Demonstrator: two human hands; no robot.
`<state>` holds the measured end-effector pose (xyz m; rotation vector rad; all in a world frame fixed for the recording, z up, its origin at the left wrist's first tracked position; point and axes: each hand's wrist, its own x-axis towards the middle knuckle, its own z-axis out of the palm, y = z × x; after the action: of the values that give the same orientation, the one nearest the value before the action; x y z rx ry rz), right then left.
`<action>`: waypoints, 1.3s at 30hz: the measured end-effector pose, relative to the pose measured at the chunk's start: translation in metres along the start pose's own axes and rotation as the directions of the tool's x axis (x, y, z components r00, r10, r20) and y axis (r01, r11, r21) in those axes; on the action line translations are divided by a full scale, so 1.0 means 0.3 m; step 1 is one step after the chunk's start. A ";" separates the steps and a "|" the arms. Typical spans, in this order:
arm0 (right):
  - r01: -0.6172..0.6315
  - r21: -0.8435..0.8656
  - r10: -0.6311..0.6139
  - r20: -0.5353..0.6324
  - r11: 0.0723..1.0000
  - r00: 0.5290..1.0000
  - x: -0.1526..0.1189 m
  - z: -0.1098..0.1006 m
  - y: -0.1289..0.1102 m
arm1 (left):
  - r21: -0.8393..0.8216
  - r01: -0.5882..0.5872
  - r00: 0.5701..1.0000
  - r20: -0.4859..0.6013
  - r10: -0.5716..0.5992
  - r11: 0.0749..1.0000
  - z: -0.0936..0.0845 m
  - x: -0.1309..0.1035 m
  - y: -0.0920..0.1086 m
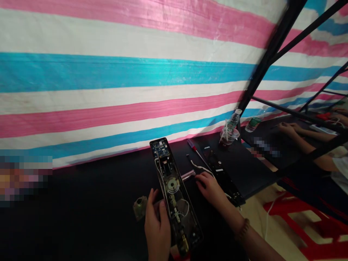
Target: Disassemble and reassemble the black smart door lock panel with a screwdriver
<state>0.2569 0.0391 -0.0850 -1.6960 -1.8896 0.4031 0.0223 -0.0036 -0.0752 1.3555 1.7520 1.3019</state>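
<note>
A long black device housing (173, 185) stands open-faced in front of me, showing a blue circuit board (161, 148), a round metal part, white wires and a brass fitting at the near end. My left hand (157, 226) is closed around the housing's lower left edge. Right of the housing, my right hand (210, 190) reaches over the table with loosely curled fingers, thumb and index slightly apart. Its fingertips are close to a clear pinkish rod (188, 175); whether they touch is unclear. A white cable (200, 167) runs beside that hand.
A red-handled screwdriver (191, 144) and a long black panel (221, 172) lie on the black table (95, 214). Left of my hand is a small translucent part (139, 208). A drink cup (229, 137) and bottle (236, 119) stand by the metal frame (252, 85). Another person's hands (289, 128) are farther right.
</note>
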 end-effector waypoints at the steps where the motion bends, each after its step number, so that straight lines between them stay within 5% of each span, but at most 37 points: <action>1: 0.010 0.004 -0.010 -0.012 1.000 1.000 -0.013 0.015 0.013 | 0.032 -0.042 0.998 -0.035 0.043 0.999 -0.028 0.018 -0.007; 4: 0.050 0.052 -0.046 -0.084 0.997 0.995 -0.022 0.023 0.001 | 0.224 -0.156 0.977 -0.107 0.183 0.962 -0.133 0.095 -0.052; 9: 0.184 0.191 -0.117 -0.318 0.964 0.941 0.021 -0.024 -0.162 | 0.451 -0.312 0.946 0.061 0.319 0.836 -0.236 0.185 -0.168; 13: 0.337 0.155 -0.305 -0.200 0.929 0.931 0.074 -0.003 -0.310 | 0.496 -0.336 0.937 0.093 0.336 0.800 -0.229 0.191 -0.205; 16: 0.366 0.072 -0.360 -0.092 0.928 0.929 0.089 0.034 -0.350 | 0.518 -0.330 0.941 0.113 0.320 0.789 -0.223 0.206 -0.206; 21: 0.326 0.028 -0.325 -0.028 0.945 0.945 0.079 0.044 -0.342 | 0.470 -0.327 0.943 0.113 0.312 0.820 -0.229 0.239 -0.162; 25: 0.304 0.050 -0.304 -0.002 0.951 0.953 0.082 0.029 -0.346 | 0.346 -0.356 0.932 0.056 0.359 0.868 -0.199 0.221 -0.030; 30: 0.295 0.145 -0.295 -0.024 0.944 0.955 0.091 -0.007 -0.313 | 0.186 -0.451 0.891 0.154 0.428 0.873 -0.102 0.197 0.112; 35: 0.234 0.174 -0.223 -0.081 0.956 0.971 0.153 -0.091 -0.192 | 0.208 -0.525 0.843 0.264 0.469 0.825 -0.023 0.193 0.126; 39: 0.140 0.082 -0.123 -0.182 0.987 0.975 0.263 -0.158 -0.090 | 0.304 -0.548 0.836 0.205 0.508 0.779 -0.008 0.174 0.110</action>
<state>0.2597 0.1052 -0.0156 -1.4843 -1.8119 0.2748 0.0161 0.0450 -0.0375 2.2112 1.6332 1.1754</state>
